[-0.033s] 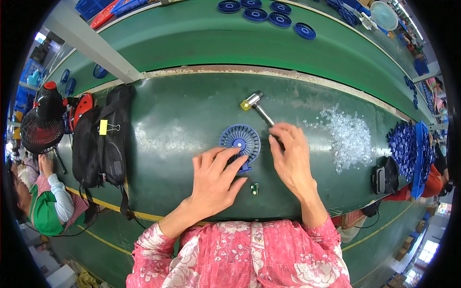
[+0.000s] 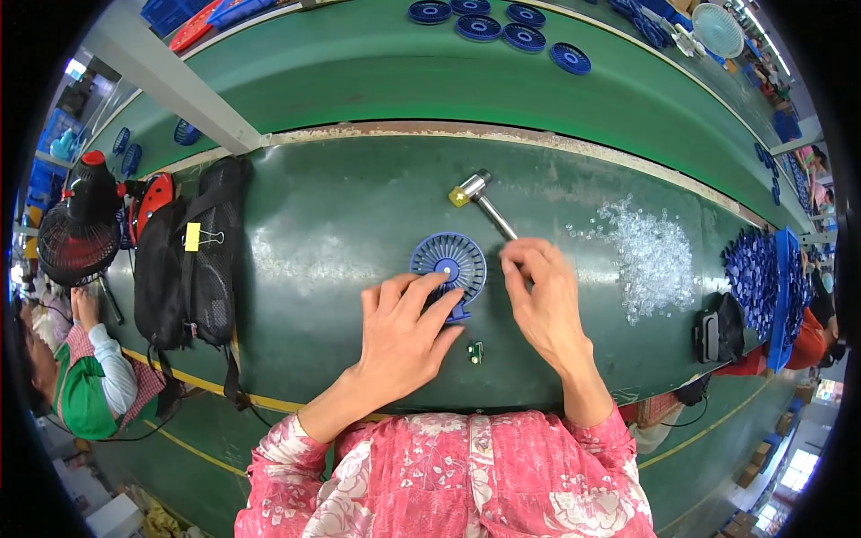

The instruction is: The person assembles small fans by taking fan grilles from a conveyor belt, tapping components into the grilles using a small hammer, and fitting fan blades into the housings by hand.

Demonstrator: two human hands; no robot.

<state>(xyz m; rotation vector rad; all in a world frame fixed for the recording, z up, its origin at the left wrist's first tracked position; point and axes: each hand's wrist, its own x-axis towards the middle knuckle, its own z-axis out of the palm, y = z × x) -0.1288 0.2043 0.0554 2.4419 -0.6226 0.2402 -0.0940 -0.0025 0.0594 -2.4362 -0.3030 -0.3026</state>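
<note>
A round blue fan grille (image 2: pixel 466 255) with a small stem lies on the green table in front of me. My left hand (image 2: pixel 399 327) rests over its lower left part, fingers outstretched and thumb apart. Just to the right, my right hand (image 2: pixel 545 291) has its thumb and index fingertips together; whatever is between them is too small to make out. Beyond it lies a hammer (image 2: pixel 493 213) with a yellow-tipped metal head, its handle end partly hidden by the fingers. Below the grille sits a small green circuit board (image 2: pixel 475 351).
Clear plastic pieces (image 2: pixel 650 260) are heaped to the right, with blue parts (image 2: pixel 752 278) beside a blue tray (image 2: pixel 786 296) farther right. A black bag (image 2: pixel 193 260) and a black fan (image 2: pixel 81 238) stand left. Blue grilles (image 2: pixel 523 37) lie on the green conveyor (image 2: pixel 359 76). A co-worker (image 2: pixel 99 377) sits left.
My right index fingertip has drawn slightly down toward the thumb. The left hand has shifted only a touch; the grille and hammer look unmoved.
</note>
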